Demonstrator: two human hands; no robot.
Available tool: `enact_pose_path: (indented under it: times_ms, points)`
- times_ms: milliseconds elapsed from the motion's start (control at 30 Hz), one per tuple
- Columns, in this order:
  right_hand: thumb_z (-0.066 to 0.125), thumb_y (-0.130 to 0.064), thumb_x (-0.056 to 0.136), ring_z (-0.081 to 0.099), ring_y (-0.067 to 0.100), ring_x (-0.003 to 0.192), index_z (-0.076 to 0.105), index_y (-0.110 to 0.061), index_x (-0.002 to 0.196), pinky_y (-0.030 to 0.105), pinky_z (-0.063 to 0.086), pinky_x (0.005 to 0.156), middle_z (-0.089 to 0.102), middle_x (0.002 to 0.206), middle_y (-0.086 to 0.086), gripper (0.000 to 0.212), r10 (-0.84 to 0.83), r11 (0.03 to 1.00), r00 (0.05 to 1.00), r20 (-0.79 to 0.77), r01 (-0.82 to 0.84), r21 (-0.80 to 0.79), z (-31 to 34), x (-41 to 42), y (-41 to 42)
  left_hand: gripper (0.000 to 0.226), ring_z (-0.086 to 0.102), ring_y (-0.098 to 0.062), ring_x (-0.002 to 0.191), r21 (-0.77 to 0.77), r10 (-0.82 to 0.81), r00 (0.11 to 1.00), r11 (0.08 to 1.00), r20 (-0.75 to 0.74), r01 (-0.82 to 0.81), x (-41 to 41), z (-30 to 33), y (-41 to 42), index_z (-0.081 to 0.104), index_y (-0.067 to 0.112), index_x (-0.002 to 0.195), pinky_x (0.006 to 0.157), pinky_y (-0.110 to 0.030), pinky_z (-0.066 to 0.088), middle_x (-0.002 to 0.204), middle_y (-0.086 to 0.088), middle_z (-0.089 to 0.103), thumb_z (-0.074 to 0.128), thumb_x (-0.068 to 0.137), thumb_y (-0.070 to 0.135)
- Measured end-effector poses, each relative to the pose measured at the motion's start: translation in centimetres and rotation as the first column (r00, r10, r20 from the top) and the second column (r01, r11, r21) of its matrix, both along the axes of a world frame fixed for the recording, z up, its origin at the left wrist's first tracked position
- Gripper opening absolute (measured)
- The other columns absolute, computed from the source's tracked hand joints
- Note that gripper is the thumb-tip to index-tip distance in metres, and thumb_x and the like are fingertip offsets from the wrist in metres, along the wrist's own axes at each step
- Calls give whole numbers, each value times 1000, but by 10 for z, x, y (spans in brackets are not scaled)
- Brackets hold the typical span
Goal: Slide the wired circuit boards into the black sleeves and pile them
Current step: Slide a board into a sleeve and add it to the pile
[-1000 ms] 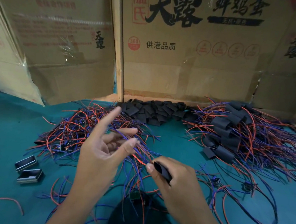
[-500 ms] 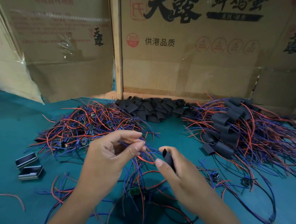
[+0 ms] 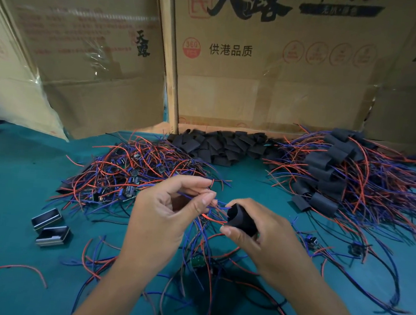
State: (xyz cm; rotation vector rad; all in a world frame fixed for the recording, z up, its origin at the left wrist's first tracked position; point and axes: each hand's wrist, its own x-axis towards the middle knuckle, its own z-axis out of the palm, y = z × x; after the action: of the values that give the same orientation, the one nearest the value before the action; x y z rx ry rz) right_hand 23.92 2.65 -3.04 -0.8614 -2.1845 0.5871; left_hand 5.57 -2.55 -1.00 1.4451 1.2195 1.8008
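My right hand (image 3: 265, 236) grips a black sleeve (image 3: 240, 219) with its open mouth turned to the left. My left hand (image 3: 171, 212) pinches red and blue wires (image 3: 212, 208) just in front of that mouth. Those wires run down to a small green circuit board (image 3: 198, 261) hanging below, between my forearms. A heap of bare wired boards (image 3: 134, 173) lies at the left. Empty black sleeves (image 3: 225, 146) are piled at the back centre. Sleeved boards (image 3: 332, 174) with trailing wires are piled at the right.
Two small dark metal-edged cases (image 3: 50, 228) lie at the front left on the teal table (image 3: 16, 184). Loose wired boards (image 3: 355, 247) and stray wires (image 3: 13, 269) are scattered near the front. Cardboard boxes (image 3: 274, 62) wall off the back.
My left hand has closed from spread fingers into a pinch on the wires. My right hand has turned the sleeve so its mouth faces those wires, and the two hands have drawn together.
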Motion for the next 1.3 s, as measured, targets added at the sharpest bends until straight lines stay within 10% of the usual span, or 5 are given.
enact_pose_path:
  times_ms: [267, 467, 800, 1100, 1300]
  points:
    - [56, -60, 88, 50, 12, 77, 53, -31, 106, 35, 43, 67, 57, 84, -15, 33, -52, 998, 990, 131, 47, 44, 6, -4, -7, 16, 73, -17, 81, -17, -17, 999, 1000, -38, 16, 5, -4, 0, 75, 16, 95, 76, -25, 58, 85, -5, 76, 76, 81, 8]
    - [51, -59, 87, 24, 14, 68, 39, -27, 82, 23, 23, 54, 41, 66, -13, 35, -131, 973, 975, 182, 92, 211, 14, -18, -23, 20, 68, -4, 105, -122, -58, 978, 992, -198, 34, 13, -7, -3, 74, 28, 108, 92, -18, 50, 104, 15, 76, 66, 91, 34]
    - [41, -48, 86, 60, 31, 79, 44, -27, 104, 39, 43, 60, 62, 85, -5, 28, -109, 994, 990, 88, 107, 23, -5, -17, -17, 60, 44, 11, 130, -294, -231, 853, 951, -469, 96, 28, -23, -3, 32, 59, 145, 106, -17, 36, 141, 33, 49, 34, 89, 79]
    - [37, -74, 78, 47, 12, 56, 41, -28, 78, 30, 36, 52, 51, 59, -8, 46, -318, 948, 948, -20, 318, -8, -2, 7, 2, 75, 62, 6, 109, -281, -93, 974, 959, -208, 32, 24, -30, 0, 9, 73, 140, 94, -22, 49, 114, 16, 69, 47, 76, 86]
    - [45, -67, 83, 43, 13, 54, 40, -28, 79, 31, 33, 51, 44, 55, -5, 40, -312, 950, 948, 65, 311, 18, 6, 21, 7, 39, 74, -14, 89, -239, 139, 989, 963, 58, -121, 19, -22, 6, 53, 33, 133, 74, -30, 60, 101, -1, 75, 52, 94, 39]
